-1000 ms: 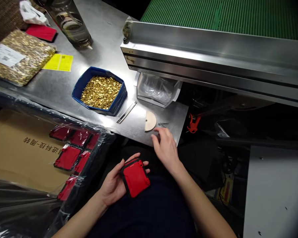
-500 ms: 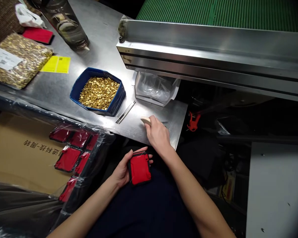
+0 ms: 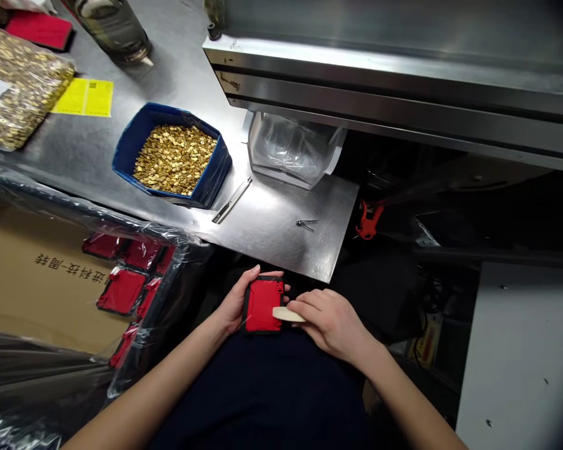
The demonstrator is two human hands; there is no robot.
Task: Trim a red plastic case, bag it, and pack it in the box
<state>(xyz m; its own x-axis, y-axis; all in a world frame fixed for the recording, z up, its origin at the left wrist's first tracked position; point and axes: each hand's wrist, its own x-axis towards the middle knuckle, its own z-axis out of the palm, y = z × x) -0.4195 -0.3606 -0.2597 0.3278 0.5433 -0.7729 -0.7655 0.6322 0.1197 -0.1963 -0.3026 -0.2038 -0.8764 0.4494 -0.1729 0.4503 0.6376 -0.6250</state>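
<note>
Held in my left hand (image 3: 237,304) is a flat red and black plastic case (image 3: 263,305), its red face turned up; the fingertips curl round its far side. My right hand (image 3: 328,320) is closed on a pale, flat, blunt-ended stick (image 3: 288,314). The stick's tip lies over the lower right corner of the case, by a small red fitting; whether it presses there I cannot tell. Beyond the hands, small tweezers (image 3: 306,224) lie on the metal table (image 3: 267,231). A slim cutter knife (image 3: 232,200) rests beside the blue bin (image 3: 220,172) of small gold-coloured metal parts (image 3: 176,159).
At left, several red cases (image 3: 122,290) sit in a plastic-lined cardboard box (image 3: 37,294). A bag of gold parts (image 3: 23,84), a yellow label (image 3: 84,97) and a bottle (image 3: 115,31) stand farther back. A clear bin (image 3: 293,150) sits below a metal rail (image 3: 380,94).
My right hand has come down from the table edge to the case, bringing the stick onto its corner. The tweezers now show. The view has shifted a little closer to the table.
</note>
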